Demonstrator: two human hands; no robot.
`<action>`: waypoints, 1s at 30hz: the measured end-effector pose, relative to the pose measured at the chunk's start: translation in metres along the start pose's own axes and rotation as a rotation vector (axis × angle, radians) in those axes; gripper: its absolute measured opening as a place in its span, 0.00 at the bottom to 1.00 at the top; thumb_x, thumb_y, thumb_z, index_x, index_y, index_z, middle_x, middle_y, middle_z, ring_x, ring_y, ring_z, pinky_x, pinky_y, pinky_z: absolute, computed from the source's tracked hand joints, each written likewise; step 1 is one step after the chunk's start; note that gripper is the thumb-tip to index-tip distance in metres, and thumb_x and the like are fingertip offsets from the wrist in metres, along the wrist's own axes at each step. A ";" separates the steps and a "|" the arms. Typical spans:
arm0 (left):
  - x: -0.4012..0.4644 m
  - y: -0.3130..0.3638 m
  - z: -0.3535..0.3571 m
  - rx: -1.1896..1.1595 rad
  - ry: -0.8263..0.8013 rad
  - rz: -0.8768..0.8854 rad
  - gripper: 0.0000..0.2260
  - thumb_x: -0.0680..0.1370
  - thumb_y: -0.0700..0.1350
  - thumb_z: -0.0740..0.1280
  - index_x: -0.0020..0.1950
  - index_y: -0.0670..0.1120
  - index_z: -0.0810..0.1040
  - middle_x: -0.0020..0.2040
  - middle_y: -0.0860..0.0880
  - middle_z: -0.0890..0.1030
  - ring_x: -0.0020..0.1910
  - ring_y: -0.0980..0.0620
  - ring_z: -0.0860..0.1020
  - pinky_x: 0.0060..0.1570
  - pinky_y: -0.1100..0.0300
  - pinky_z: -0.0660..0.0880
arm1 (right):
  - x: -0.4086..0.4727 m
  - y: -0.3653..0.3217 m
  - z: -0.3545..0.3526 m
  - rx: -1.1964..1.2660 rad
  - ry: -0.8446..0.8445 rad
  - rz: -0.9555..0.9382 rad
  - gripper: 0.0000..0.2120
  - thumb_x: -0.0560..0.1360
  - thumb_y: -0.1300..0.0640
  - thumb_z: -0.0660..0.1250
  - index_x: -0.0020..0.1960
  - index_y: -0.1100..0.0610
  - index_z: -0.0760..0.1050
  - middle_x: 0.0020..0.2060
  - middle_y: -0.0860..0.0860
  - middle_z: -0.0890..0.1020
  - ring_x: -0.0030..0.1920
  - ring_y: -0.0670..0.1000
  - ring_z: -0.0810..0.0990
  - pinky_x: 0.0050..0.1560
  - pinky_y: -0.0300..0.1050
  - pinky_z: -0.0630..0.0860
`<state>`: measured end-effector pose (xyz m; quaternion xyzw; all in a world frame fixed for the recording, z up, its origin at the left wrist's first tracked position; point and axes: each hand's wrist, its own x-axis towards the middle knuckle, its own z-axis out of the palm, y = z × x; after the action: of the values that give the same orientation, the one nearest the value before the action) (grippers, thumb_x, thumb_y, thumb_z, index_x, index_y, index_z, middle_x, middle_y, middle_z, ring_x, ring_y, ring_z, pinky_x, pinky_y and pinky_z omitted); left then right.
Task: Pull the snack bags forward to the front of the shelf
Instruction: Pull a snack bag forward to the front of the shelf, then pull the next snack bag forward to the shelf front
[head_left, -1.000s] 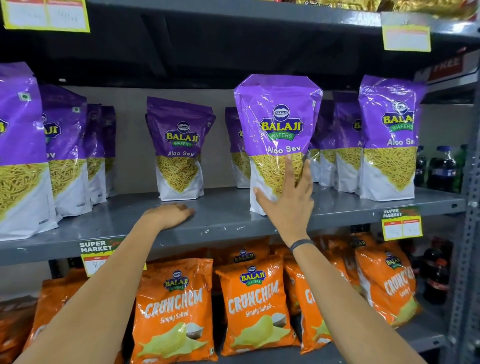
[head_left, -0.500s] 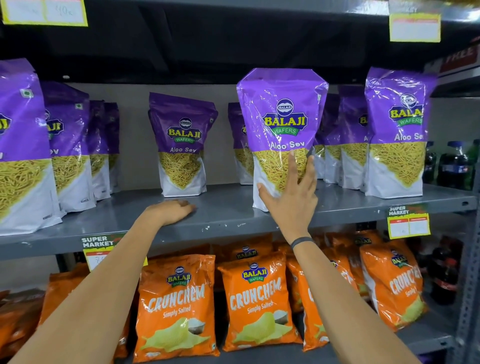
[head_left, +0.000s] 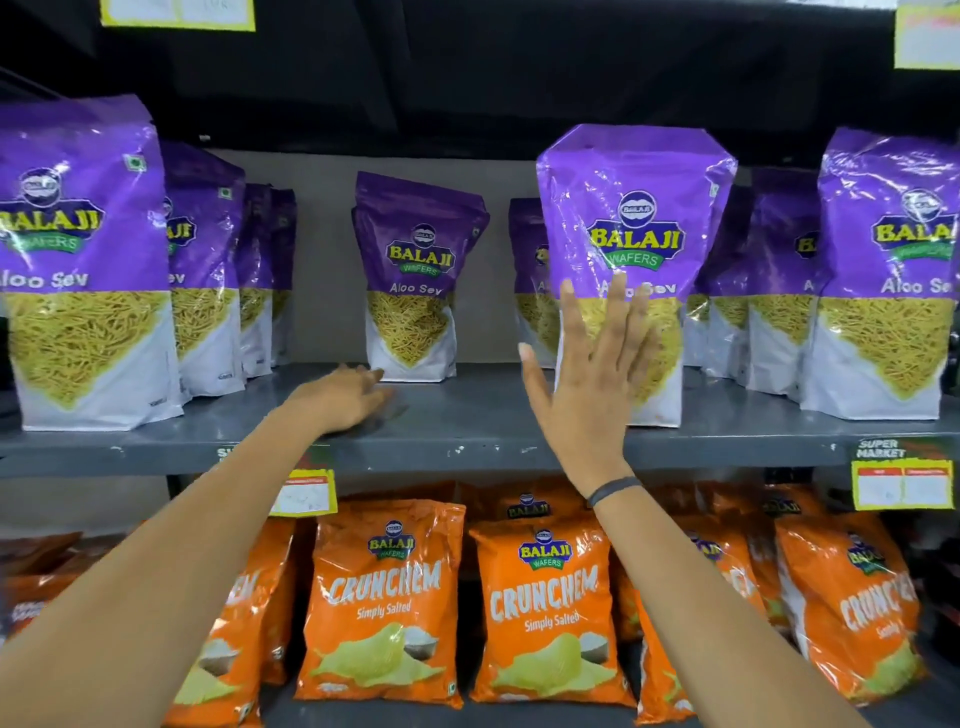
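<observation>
Shelf (head_left: 467, 431) carried purple snack bags (head_left: 631, 249), several rows overlapping and uncountable; one stood at the front edge, another (head_left: 413, 280) deep near the back. Right hand (head_left: 592, 379) spread flat, fingers released; left hand (head_left: 337, 397) blurred, grip unclear.

Price tags (head_left: 903, 484) unreadable (blurred); rightmost purple bag (head_left: 891, 270) cropped by edge.

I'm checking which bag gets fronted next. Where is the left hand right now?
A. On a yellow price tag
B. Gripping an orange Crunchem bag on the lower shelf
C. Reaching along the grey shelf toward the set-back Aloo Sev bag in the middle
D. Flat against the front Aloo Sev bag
C: the left hand lies open on the grey shelf, fingertips near the base of the set-back Aloo Sev bag.
</observation>
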<state>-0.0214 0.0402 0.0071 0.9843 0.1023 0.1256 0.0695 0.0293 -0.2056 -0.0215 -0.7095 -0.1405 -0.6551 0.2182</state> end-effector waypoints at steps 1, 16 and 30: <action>-0.002 -0.010 -0.003 -0.004 0.009 -0.002 0.24 0.82 0.54 0.51 0.76 0.45 0.62 0.77 0.41 0.64 0.75 0.42 0.62 0.74 0.47 0.59 | 0.004 -0.012 0.004 0.044 -0.004 -0.010 0.28 0.79 0.42 0.60 0.76 0.52 0.61 0.75 0.64 0.60 0.76 0.65 0.55 0.74 0.64 0.52; -0.021 -0.032 0.019 -0.018 -0.082 -0.024 0.22 0.81 0.52 0.50 0.72 0.47 0.69 0.76 0.44 0.67 0.72 0.43 0.68 0.71 0.49 0.65 | 0.049 -0.098 0.135 0.133 -0.800 0.226 0.49 0.70 0.36 0.69 0.79 0.46 0.43 0.78 0.60 0.41 0.72 0.73 0.55 0.61 0.76 0.66; 0.011 -0.084 0.006 0.007 -0.027 -0.041 0.22 0.80 0.53 0.49 0.69 0.48 0.70 0.73 0.42 0.70 0.70 0.42 0.69 0.69 0.47 0.66 | 0.052 -0.154 0.193 -0.153 -0.746 0.132 0.50 0.69 0.37 0.70 0.78 0.43 0.41 0.77 0.63 0.40 0.61 0.66 0.72 0.51 0.56 0.79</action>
<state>-0.0251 0.1239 -0.0094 0.9839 0.1218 0.1106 0.0698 0.1275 0.0187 0.0405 -0.9208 -0.1150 -0.3454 0.1401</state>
